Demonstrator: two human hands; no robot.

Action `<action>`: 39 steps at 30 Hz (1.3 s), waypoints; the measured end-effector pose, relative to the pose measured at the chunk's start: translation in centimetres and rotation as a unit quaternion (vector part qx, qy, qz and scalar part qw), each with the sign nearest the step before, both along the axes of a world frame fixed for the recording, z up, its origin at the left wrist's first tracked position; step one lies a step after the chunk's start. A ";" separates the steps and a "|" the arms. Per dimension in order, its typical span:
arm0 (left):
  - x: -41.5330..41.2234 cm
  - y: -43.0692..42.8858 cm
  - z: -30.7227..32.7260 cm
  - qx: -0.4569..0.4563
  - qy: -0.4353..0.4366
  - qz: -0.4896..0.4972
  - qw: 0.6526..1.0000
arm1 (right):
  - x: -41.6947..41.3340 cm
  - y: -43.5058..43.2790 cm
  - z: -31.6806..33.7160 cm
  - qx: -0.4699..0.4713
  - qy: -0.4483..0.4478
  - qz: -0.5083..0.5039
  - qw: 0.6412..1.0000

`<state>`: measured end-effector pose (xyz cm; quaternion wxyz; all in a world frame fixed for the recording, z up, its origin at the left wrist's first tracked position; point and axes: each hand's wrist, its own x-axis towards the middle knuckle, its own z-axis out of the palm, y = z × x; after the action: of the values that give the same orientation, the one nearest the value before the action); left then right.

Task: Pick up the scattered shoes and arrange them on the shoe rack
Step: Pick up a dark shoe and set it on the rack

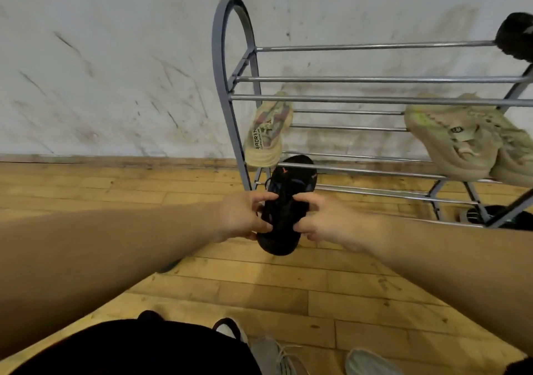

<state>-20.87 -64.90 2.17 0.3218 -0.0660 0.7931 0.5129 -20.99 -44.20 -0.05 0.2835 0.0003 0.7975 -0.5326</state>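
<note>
A black shoe (pixel 288 199) with orange marks is held in front of the grey metal shoe rack (pixel 375 79), its toe over the lower left bars. My left hand (pixel 245 216) grips its left side and my right hand (pixel 320 219) grips its right side. One beige shoe (pixel 268 132) rests at the left end of the middle shelf. A pair of beige shoes (pixel 467 141) lies at the right end of that shelf. A black shoe (pixel 516 36) sits on the top shelf at the far right.
A dark shoe (pixel 490 216) lies on the wooden floor under the rack's right end. Grey shoes (pixel 277 354) sit on the floor near the bottom edge. A scuffed white wall (pixel 115 72) stands behind the rack.
</note>
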 end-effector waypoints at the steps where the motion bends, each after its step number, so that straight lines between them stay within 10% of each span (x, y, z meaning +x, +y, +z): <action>1: -0.9 -0.2 -1.3 0.003 0.015 0.010 1.000 | -0.9 -0.4 -0.9 0.009 0.011 0.005 1.000; 11: -5.7 -0.1 -12.6 -0.084 0.188 0.093 0.974 | -8.2 -3.0 -9.1 0.150 0.140 0.068 0.976; 32: -4.5 -0.9 -14.3 -0.222 0.321 0.155 0.907 | -8.6 -4.3 -11.8 0.187 0.258 -0.005 0.948; 39: -1.0 -8.5 -18.1 -0.322 0.217 0.146 0.910 | -3.1 -6.1 -13.7 0.189 0.200 0.090 0.957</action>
<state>-21.85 -73.38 -15.97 0.0244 -0.1685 0.9468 0.2730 -24.06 -50.35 -13.72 0.1599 -0.1239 0.9206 -0.3340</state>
